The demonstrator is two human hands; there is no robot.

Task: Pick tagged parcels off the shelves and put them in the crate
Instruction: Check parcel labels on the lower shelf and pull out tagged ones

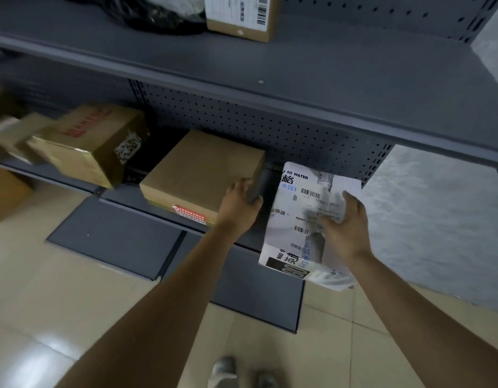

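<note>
A flat brown cardboard parcel [203, 169] with a red-and-white sticker on its front edge lies on the lowest shelf [116, 236]. My left hand [238, 204] curls around its right front corner. Just to the right, a white parcel [292, 219] printed "SD WATER", with barcode labels, is tilted with its lower end past the shelf's front edge. My right hand [344, 222] grips it from the right, fingers spread over its top face. No crate is in view.
A taped brown box [85, 141] and smaller cartons sit on the low shelf at left. The upper shelf [298, 88] overhangs, carrying a labelled box [239, 18] and a black bag [158, 18]. There is a grey wall on the right, and my shoes [242, 373] stand on the tiled floor.
</note>
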